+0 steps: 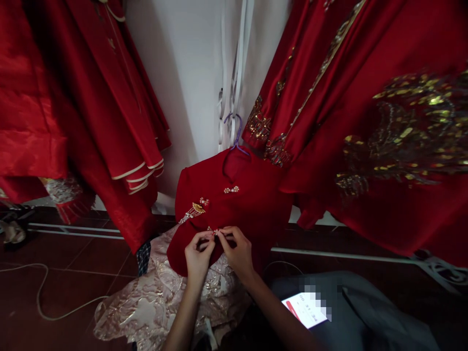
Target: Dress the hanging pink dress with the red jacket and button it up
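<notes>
A small red garment [234,204] hangs on a purple hanger [237,136] in front of me. It has pearl fasteners, one near the collar [231,189], and a gold tassel ornament [194,211]. My left hand [198,256] and my right hand [237,251] meet at its lower front edge. The fingertips of both pinch a small pearl fastener [215,232] on the cloth. Under the red garment lies a pale pink and gold brocade cloth [157,297].
Long red robes hang at the left [91,112] and, with gold embroidery, at the right [365,126]. A white wall [190,83] stands behind. A white cable [44,292] curls on the dark tiled floor. A lit phone screen [305,309] rests on my grey lap.
</notes>
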### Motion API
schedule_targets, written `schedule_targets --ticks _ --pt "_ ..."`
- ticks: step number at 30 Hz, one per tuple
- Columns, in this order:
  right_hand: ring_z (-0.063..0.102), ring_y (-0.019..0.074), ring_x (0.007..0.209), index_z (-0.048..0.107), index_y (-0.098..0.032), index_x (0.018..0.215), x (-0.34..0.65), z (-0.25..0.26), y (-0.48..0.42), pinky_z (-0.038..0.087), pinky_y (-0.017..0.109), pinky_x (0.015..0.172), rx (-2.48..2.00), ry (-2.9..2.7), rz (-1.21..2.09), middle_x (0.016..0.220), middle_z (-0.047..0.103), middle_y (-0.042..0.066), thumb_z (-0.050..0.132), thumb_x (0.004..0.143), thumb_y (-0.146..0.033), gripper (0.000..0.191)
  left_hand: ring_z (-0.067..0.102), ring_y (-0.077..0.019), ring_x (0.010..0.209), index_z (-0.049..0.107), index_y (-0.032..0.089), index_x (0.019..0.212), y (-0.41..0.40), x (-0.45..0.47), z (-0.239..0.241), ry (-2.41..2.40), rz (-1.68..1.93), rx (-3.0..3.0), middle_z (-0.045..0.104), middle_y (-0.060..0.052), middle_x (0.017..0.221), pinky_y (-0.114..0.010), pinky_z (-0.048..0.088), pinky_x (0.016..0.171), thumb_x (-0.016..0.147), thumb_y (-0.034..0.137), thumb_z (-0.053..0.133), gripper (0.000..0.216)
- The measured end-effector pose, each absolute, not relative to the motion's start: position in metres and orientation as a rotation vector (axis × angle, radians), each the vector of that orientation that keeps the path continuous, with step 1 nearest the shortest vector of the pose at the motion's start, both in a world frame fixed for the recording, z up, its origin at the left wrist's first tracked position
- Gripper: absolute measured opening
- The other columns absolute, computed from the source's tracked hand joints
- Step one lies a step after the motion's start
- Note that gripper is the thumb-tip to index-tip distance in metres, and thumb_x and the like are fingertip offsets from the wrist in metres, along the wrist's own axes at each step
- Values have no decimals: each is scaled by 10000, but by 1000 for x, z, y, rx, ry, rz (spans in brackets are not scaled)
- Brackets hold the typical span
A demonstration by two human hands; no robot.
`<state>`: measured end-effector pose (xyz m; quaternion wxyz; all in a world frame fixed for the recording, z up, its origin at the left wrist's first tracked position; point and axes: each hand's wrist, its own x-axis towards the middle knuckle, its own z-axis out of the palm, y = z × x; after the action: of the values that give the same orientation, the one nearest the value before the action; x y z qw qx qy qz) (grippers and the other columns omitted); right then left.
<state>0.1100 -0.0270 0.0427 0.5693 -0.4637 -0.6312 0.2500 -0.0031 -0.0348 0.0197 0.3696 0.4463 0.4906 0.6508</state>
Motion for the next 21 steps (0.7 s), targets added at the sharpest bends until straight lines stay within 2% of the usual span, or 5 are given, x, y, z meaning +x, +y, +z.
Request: schedule_targets --ticks 10,16,18,21 --pt "613 164 816 610 -214 820 113 43 -23 546 286 715 -1096 -1519 606 869 621 56 540 824 -323 130 634 -155 775 638 150 828 -36 -2 20 1286 1651 1229 666 -51 821 -278 546 707 695 283 641 189" --pt "634 146 729 624 -204 822 132 46 -11 542 264 641 -1124 -1762 809 816 656 30 513 812 -284 137 582 -123 757 519 172 930 -31 -3 13 1333 1800 1096 557 -40 901 -269 558 638 741 235 549 201" --pt "645 145 702 632 -204 851 140 51 -9 542 254 594 -1136 -1763 892 817 665 31 504 811 -288 158 564 -119 745 500 174 925 -29 -5 9 1320 1851 1011 523 -32 882 -275 564 621 748 222 525 185" --pt "630 128 554 615 -200 895 150 62 -11 513 225 470 -1190 -1660 959 723 659 14 487 816 -309 187 555 -127 742 526 166 852 -29 -8 6 1330 1807 1053 520 -29 832 -284 563 632 773 229 494 105"
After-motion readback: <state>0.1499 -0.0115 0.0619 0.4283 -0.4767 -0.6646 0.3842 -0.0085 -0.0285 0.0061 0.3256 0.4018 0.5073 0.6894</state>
